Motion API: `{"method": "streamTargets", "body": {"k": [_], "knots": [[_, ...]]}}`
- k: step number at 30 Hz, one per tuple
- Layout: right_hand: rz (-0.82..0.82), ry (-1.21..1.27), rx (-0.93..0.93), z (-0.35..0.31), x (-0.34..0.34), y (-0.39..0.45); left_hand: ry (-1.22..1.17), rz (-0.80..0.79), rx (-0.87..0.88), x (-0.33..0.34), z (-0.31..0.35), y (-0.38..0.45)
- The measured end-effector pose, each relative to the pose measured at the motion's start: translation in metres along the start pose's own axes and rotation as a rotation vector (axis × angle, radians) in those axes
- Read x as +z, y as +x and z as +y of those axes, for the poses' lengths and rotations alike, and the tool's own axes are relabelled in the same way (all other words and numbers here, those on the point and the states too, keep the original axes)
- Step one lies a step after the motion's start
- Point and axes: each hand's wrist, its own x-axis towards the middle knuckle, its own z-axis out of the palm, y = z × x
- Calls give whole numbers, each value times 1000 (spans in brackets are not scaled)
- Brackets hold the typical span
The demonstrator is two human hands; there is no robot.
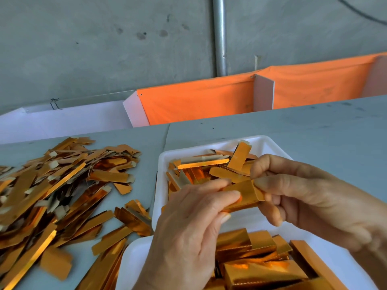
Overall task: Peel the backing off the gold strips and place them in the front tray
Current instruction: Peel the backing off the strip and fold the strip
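On my feed, the grey table [293, 130] bears a heap of shiny gold strips [52, 185] and two white trays [266, 143]. Above the trays, left hand [188, 233] and right hand [303, 195] pinch opposite ends of one foil strip [243, 195].

The single head-worn camera is looking forward and down from close above the grey desk [293, 130]. Both hands are filling the lower centre of the frame, while the grey concrete wall [104, 49] is spanning the top.
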Motion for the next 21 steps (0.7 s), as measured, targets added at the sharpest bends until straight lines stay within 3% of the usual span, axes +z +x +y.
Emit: {"method": "streamTargets", "body": {"k": [14,21], "knots": [[-22,191,-54,14,3,9,-194,-5,-88,0,2,0],[-52,167,-77,13,3,9,-228,13,-53,0,3,0]]}}
